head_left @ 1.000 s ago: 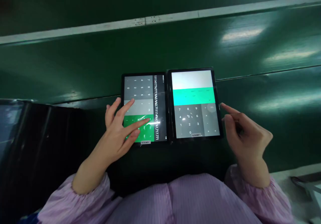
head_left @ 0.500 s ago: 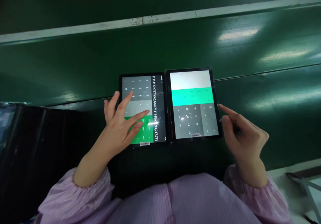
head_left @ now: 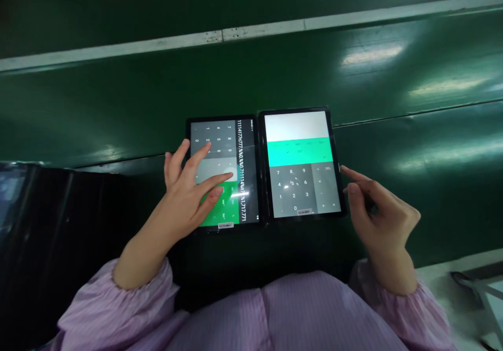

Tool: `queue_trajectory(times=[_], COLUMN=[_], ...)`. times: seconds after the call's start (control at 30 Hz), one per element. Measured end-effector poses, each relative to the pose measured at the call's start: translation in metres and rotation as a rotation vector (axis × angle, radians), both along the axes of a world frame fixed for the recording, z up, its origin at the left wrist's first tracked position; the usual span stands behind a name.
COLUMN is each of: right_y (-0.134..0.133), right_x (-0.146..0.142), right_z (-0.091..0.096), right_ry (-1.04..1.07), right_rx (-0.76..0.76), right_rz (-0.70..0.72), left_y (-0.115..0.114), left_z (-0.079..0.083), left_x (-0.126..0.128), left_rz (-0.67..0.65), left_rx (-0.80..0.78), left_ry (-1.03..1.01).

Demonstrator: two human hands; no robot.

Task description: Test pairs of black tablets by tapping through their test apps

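- The flat black-framed glass tablet with a grey-and-green calculator screen (head_left: 248, 183) lay on the glossy green counter (head_left: 118, 105); a wrong key could have registered, since several fingertips hung close over the glass.
- The left hand (head_left: 178, 201) had its fingers spread open, gripping nothing; its forefinger seemed to meet that screen, where a drooping thumb risked a second touch.
- The black-framed glass tablet with a white, turquoise and grey calculator screen (head_left: 296, 125) lay just beside, to the right; pushing one could have shifted both.
- The right hand (head_left: 379, 207) was half curled at its right edge; whether those fingers gripped could not be told; sideways pressure might have slid it.
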State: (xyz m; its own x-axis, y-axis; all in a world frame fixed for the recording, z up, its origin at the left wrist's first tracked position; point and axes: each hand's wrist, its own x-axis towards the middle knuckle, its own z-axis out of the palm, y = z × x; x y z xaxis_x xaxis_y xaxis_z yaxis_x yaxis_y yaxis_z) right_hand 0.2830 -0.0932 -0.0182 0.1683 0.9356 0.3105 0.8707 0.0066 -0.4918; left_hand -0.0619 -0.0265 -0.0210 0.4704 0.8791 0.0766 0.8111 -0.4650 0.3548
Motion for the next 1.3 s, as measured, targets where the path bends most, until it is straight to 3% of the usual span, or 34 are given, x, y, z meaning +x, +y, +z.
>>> queue_trajectory(times=[0.17,0.27,0.3,0.37,0.43,0.5,0.67,0.83,1.07,1.23,1.3], right_y=[-0.005,-0.011,-0.015,-0.023,-0.033,-0.043,-0.062,-0.064,-0.06,-0.053,-0.049], right_x=[-0.001,-0.011,-0.018,-0.036,-0.058,-0.082,-0.118,-0.125,-0.117,-0.104,-0.098], right_z=[0.004,0.013,0.016,0.018,0.013,0.001,-0.03,-0.035,-0.038,-0.04,-0.035], right_ry=[0.049,0.316,0.453,0.73,0.935,1.083,1.447,1.637,1.572,1.453,1.289], right_rx=[0.005,-0.03,-0.113,-0.439,-0.858,-1.088,-1.048,-0.869,-0.771,-0.591,-0.512], right_rz=[-0.034,0.013,0.086,0.295,0.478,0.521,0.382,0.327,0.224,0.151,0.124], left_y=[0.029,0.071,0.086,0.111,0.127,0.131,0.11,0.071,0.016,-0.012,-0.019], left_z=[0.006,0.006,0.006,0.007,0.009,0.012,0.014,0.01,0.004,-0.013,-0.019], left_x=[-0.001,0.001,0.004,0.012,0.02,0.026,0.012,-0.034,-0.07,-0.081,-0.082], left_rz=[-0.038,0.144,0.243,0.405,0.457,0.457,0.554,0.789,0.937,1.053,1.052], left_rx=[0.055,0.04,-0.015,-0.161,-0.273,-0.332,-0.243,-0.1,-0.071,-0.232,-0.317], left_ry=[-0.105,-0.214,-0.237,-0.279,-0.284,-0.246,-0.209,-0.181,-0.252,-0.549,-0.648])
